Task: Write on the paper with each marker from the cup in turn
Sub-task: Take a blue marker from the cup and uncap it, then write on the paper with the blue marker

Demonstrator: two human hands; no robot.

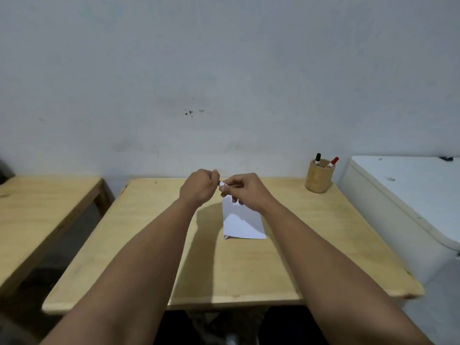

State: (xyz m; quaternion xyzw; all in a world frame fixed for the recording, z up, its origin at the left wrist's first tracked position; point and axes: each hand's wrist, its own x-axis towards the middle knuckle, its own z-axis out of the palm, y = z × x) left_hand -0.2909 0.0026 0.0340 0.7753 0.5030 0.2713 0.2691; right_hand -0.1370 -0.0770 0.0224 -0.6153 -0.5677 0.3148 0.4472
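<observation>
A small white paper [242,225] lies in the middle of the wooden table [311,245]. Above its far edge both my hands meet around a marker [221,183], of which only a short blue and white bit shows between the fingers. My left hand [199,186] is closed around one end, its cap or barrel hidden. My right hand [245,189] pinches the other end. A tan cup [319,179] stands at the table's far right corner, holding a black-capped marker [317,159] and a red-capped marker [332,162].
A white chest-like appliance [408,195] stands right of the table. A second wooden table [37,207] is on the left across a narrow gap. A pale wall rises directly behind.
</observation>
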